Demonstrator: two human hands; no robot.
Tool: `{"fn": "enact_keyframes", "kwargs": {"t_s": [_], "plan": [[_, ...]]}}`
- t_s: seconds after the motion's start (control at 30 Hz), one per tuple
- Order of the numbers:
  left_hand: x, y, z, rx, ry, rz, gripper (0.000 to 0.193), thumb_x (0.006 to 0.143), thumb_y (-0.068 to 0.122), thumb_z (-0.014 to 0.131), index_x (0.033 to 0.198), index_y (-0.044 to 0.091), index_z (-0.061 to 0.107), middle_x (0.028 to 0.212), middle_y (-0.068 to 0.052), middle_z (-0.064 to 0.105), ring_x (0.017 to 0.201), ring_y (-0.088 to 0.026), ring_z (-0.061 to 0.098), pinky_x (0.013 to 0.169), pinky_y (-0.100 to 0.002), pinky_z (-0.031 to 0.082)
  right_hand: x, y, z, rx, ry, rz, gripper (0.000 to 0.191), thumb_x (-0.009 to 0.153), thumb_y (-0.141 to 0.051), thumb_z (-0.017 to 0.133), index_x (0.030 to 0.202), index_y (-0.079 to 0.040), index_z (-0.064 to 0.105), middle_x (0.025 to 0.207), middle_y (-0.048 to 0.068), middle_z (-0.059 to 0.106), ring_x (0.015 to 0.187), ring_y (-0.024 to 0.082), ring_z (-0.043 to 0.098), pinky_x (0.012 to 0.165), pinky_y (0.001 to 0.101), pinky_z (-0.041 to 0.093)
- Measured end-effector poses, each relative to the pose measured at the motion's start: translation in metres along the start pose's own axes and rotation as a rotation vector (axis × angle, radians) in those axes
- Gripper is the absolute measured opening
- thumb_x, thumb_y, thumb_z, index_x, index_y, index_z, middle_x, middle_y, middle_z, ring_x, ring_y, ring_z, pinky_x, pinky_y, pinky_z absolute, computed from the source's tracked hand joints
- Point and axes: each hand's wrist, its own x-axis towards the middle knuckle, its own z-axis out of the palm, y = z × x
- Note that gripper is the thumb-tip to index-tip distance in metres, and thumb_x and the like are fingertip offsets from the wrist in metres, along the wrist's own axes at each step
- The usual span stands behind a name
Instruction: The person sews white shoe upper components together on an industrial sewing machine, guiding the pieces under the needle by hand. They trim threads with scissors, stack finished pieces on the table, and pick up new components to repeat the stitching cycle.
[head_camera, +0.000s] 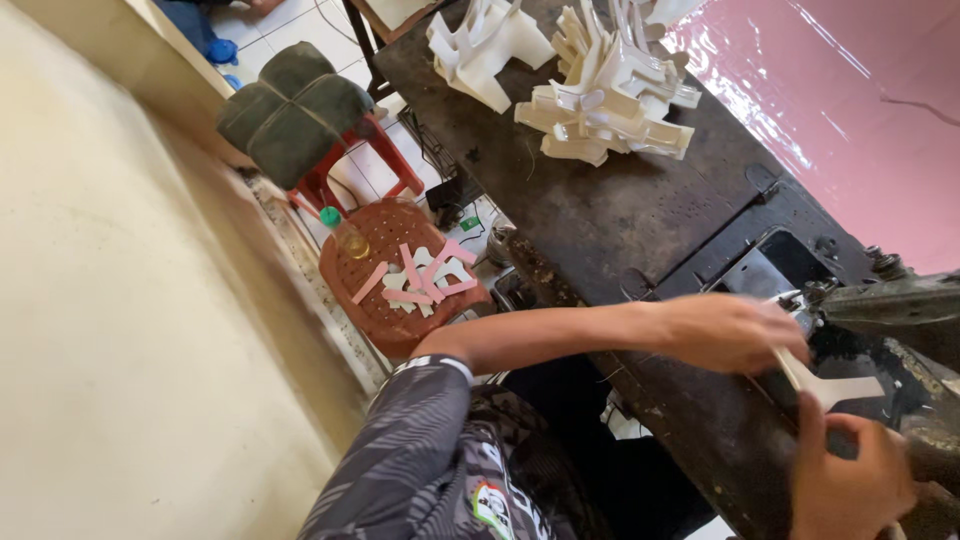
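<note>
White cut piece (835, 385), one of its kind at the needle, lies on the dark sewing table (640, 215) at the lower right of the frame, under the sewing machine (890, 310). One right hand (850, 480), partly cut off by the bottom edge, has its fingers curled with the thumb pressing the piece's near edge. One left hand (730, 330) lies flat just above it, fingers extended onto the piece's far end; how firmly it grips is hard to tell. Further left, one brown plastic stool (400, 310) carries several pink and white strips (425, 275), too overlapped to count, and one small bottle (348, 236). Beyond, one cushioned red stool (300, 110). At the top, two heaps of white pieces (600, 100), cut off by the frame.
</note>
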Motion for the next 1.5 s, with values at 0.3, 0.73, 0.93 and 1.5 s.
{"fn": "enact_keyframes", "kwargs": {"t_s": [0.3, 0.73, 0.93, 1.5], "plan": [[0.044, -0.036, 0.076, 0.238, 0.058, 0.156, 0.039, 0.103, 0.021, 0.064, 0.137, 0.003, 0.058, 0.128, -0.011, 0.069, 0.117, -0.021, 0.069, 0.102, -0.032, 0.057, 0.024, 0.069, 0.015, 0.388, -0.154, 0.136, 0.053, 0.096, -0.043, 0.082, 0.121, 0.001, 0.068, 0.104, 0.015, 0.073, 0.097, 0.028, 0.073, 0.091, 0.0368, 0.055], [0.072, 0.027, 0.003, -0.154, 0.022, -0.301, 0.036, 0.099, 0.006, 0.063, 0.134, 0.008, 0.067, 0.116, -0.016, 0.073, 0.106, -0.033, 0.073, 0.088, -0.042, 0.059, 0.091, 0.068, 0.021, 0.554, -0.017, 0.011, 0.023, 0.093, -0.026, 0.083, 0.103, -0.005, 0.076, 0.092, 0.016, 0.074, 0.085, 0.032, 0.074, 0.071, 0.0404, 0.055], [0.094, 0.045, -0.005, -0.269, 0.053, -0.4, 0.032, 0.097, 0.012, 0.071, 0.128, 0.008, 0.071, 0.119, -0.015, 0.073, 0.105, -0.032, 0.075, 0.087, -0.04, 0.06, 0.086, 0.075, 0.013, 0.616, -0.02, 0.073, 0.022, 0.092, -0.023, 0.083, 0.104, -0.006, 0.076, 0.093, 0.016, 0.074, 0.087, 0.033, 0.075, 0.071, 0.0404, 0.056], [0.11, 0.063, 0.027, 0.073, 0.071, -0.064, 0.031, 0.088, 0.006, 0.073, 0.119, 0.003, 0.07, 0.11, -0.016, 0.071, 0.096, -0.035, 0.072, 0.079, -0.039, 0.059, 0.083, 0.113, 0.006, 0.642, -0.057, -0.152, 0.018, 0.09, -0.015, 0.077, 0.105, -0.005, 0.073, 0.095, 0.016, 0.071, 0.083, 0.035, 0.071, 0.072, 0.0413, 0.057]]}}
